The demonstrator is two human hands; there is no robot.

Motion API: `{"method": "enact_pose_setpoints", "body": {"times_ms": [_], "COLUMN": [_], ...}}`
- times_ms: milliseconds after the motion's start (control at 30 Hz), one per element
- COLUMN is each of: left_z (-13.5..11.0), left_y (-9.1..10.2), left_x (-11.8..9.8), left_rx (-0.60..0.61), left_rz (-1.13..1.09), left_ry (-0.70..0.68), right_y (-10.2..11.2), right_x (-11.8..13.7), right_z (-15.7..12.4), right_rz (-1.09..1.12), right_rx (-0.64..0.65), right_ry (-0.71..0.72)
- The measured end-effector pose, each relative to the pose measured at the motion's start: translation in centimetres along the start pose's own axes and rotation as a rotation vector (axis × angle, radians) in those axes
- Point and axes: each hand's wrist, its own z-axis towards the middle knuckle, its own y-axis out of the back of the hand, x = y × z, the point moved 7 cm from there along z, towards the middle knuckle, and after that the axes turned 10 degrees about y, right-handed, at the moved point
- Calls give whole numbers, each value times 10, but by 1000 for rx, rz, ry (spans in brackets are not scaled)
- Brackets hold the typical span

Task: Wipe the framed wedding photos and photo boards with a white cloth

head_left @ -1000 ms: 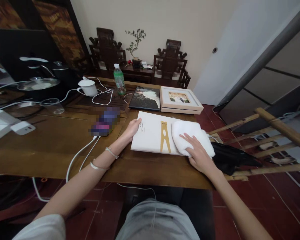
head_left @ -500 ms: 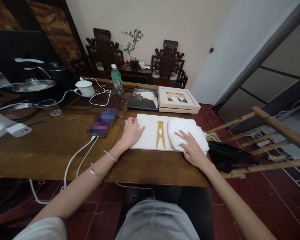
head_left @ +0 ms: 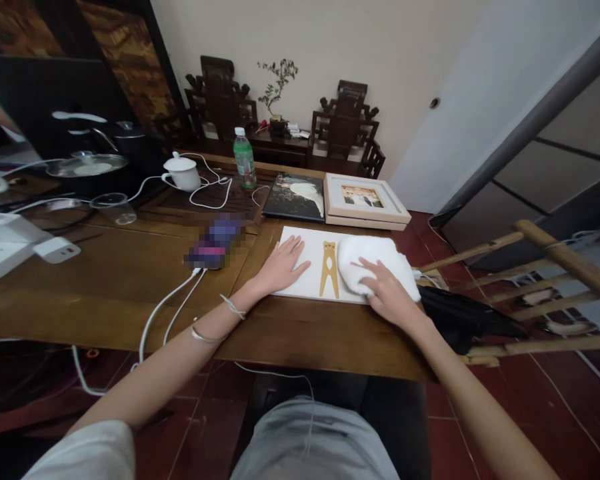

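My left hand [head_left: 281, 265] lies flat, fingers stretched out, on the left part of a white board [head_left: 307, 280] at the table's front edge. On the middle of that board rests a flat yellow clothespin-shaped piece [head_left: 329, 270] with a small animal face at its top and two legs below. A folded white towel [head_left: 380, 253] covers the board's right part. My right hand [head_left: 387, 290] rests on the towel's front edge, its fingers spread and touching the cloth.
Behind the board lie a dark photo panel [head_left: 294, 198] and a white framed photo [head_left: 367, 197]. A green-labelled bottle [head_left: 245, 160], a lidded white cup [head_left: 183, 173], a plastic cup [head_left: 114, 209] and a blurred-out phone [head_left: 215, 241] with cables stand leftward. A wooden rack [head_left: 570, 260] is right.
My left hand has flattened out on the board, its fingers now straight instead of curled at the edge. My right hand stays on the towel. The view has shifted slightly.
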Motion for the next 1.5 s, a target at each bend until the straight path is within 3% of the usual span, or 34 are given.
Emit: {"method": "enact_pose_setpoints", "body": {"times_ms": [133, 233, 400, 600, 733, 833, 1067, 1200, 1333, 1500], "left_z": [2, 3, 2, 1, 1, 1, 1, 2, 2, 3], "left_y": [-1, -2, 0, 0, 1, 1, -2, -3, -4, -5], "left_x": [4, 5, 3, 2, 2, 2, 4, 6, 7, 8], "left_rx": [-11, -15, -14, -23, -28, -11, 11, -5, -21, -41], "left_rz": [-27, -34, -20, -12, -26, -22, -14, -32, -39, -38], "left_ry": [-12, -18, -4, 2, -4, -7, -12, -16, -15, -12], "right_y": [-11, -12, -4, 13, 20, 19, -2, -12, -13, -1], "right_x": [-44, -51, -24, 35, 51, 37, -42, -61, -47, 8], "right_z": [38, 47, 19, -33, -44, -33, 27, 49, 40, -5], "right_rz": [-44, -65, -5, 86, 132, 121, 48, 8, -42, -16], "right_rx": [29, 50, 61, 41, 72, 54, 35, 21, 26, 22], "right_ry": [-65, -82, -67, 53, 52, 29, -90, -80, -76, 10]}}
